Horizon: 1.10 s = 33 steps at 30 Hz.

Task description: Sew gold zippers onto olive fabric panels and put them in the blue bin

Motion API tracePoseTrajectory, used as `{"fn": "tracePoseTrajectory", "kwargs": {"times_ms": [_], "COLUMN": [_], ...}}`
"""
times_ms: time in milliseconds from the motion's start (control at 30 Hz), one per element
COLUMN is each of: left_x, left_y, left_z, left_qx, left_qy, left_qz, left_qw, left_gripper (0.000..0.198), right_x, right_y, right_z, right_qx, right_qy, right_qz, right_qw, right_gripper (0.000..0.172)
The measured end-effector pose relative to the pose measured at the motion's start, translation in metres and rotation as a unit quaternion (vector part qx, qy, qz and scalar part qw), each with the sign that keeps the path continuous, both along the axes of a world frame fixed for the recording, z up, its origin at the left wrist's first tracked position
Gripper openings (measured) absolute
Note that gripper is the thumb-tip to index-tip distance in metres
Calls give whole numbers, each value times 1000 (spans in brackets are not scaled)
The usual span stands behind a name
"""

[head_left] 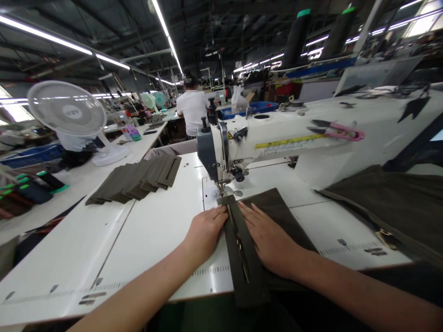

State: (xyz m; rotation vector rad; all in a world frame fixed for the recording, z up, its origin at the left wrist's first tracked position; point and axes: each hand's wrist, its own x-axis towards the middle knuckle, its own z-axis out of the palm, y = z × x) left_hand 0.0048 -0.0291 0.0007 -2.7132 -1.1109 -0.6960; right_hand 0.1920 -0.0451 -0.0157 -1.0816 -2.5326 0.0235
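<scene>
A dark olive fabric strip with a zipper point(242, 258) set in its middle lies lengthwise toward me, its far end at the needle and presser foot point(221, 190) of a white sewing machine point(277, 138). My left hand point(204, 233) has its fingers bent together onto the strip's left edge, thumb side hidden. Along the right edge rests my right hand point(272, 237), fingers stretched out and lying flat. A wider olive fabric panel point(277, 207) spreads beneath and beyond that hand. The strip's near end hangs over the table's front edge.
A fanned stack of olive fabric pieces point(138, 177) lies to the left on the table. Pink-handled thread snips point(341, 131) sit on the machine arm. Dark fabric point(391, 198) covers the right side. A white fan point(69, 110) stands left; a person in white point(194, 110) works ahead.
</scene>
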Motion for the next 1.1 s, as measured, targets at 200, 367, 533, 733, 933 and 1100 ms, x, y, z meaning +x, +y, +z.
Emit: {"fn": "tracePoseTrajectory", "kwargs": {"times_ms": [200,367,533,733,933,1100], "left_x": [-4,-2,-6,-14,-17,-15], "left_y": [0,0,2,8,10,10], "left_z": [1,5,3,-3,0,2], "left_qx": [-11,-28,-20,30,7,24], "left_qy": [20,42,48,78,109,142], "left_qz": [1,7,4,-20,-12,-8], "left_qw": [1000,999,999,996,994,990], "left_gripper": [24,26,32,38,42,40], "right_x": [-2,-10,-15,-16,-16,-16], "right_y": [3,7,9,11,13,12], "right_z": [5,10,4,1,2,1], "right_qx": [-15,-17,-18,-39,-44,-41], "right_qy": [33,57,60,77,97,113], "right_qz": [-20,-53,-64,-66,-72,-65], "right_qw": [999,997,996,994,992,991], "right_gripper": [45,45,46,47,47,48]}}
